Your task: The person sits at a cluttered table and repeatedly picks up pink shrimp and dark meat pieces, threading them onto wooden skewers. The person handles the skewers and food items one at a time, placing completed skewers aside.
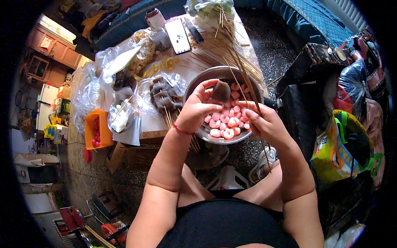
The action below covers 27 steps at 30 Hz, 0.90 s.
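My left hand (pixel 203 104) holds a flat, dark grey-brown piece of food (pixel 221 91) between thumb and fingers, above a metal bowl (pixel 206 72). Several thin wooden skewers (pixel 250 88) are in my right hand (pixel 262 119), their long ends pointing up and away; one stands a little apart from the others. Pink, curled pieces of food (pixel 229 133) lie in the bowl below both hands. Left of the bowl, dark pieces on skewers (pixel 162 94) rest on a clear plastic bag, with the stick ends reaching over the table's near edge.
Loose skewers (pixel 214 55) and a lit phone (pixel 178 36) lie farther back on the table (pixel 155 126). At the left are a bowl of white pieces (pixel 120 119), an orange container (pixel 98 129) with red items, and plastic bags (pixel 88 93). A colourful bag (pixel 336 152) stands right.
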Each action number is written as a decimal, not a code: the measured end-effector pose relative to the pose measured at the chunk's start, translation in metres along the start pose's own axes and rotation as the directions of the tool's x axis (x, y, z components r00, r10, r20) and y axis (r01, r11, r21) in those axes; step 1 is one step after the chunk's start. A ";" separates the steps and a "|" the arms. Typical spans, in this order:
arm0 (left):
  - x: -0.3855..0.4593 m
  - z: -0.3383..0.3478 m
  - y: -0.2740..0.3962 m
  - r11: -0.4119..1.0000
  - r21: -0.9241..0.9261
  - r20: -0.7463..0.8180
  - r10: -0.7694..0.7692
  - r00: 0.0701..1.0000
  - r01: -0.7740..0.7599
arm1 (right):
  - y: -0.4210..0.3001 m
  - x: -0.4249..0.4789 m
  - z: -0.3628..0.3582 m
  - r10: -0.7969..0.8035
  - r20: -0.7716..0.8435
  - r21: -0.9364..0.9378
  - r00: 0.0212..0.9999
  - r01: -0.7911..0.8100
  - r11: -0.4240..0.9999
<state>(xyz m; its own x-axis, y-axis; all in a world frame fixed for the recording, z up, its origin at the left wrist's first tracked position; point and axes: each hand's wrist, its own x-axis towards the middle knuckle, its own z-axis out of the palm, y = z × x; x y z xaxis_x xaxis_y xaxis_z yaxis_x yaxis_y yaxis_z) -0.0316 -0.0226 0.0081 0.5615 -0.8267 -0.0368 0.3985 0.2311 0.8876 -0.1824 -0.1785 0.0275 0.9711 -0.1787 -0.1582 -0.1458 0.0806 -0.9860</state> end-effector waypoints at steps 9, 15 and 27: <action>-0.001 -0.016 -0.015 0.858 0.493 -0.089 0.215 0.973 -0.145 | 0.005 -0.001 0.003 0.000 -0.017 -0.026 1.000 0.000 1.000; -0.002 -0.011 -0.010 0.970 0.239 -0.197 0.095 0.976 -0.046 | -0.003 -0.006 0.002 0.094 0.085 -0.004 0.992 -0.094 0.996; 0.001 -0.016 -0.013 0.973 -0.222 -0.262 -0.122 0.957 0.063 | -0.022 -0.027 0.004 0.250 0.261 -0.181 0.933 -0.207 0.961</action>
<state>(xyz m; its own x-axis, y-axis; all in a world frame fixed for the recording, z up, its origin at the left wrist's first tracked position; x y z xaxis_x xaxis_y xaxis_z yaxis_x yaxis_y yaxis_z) -0.0242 -0.0180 -0.0106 0.6790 -0.6851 -0.2639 0.5842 0.2864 0.7594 -0.2047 -0.1717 0.0538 0.9184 0.1090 -0.3804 -0.3755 -0.0631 -0.9247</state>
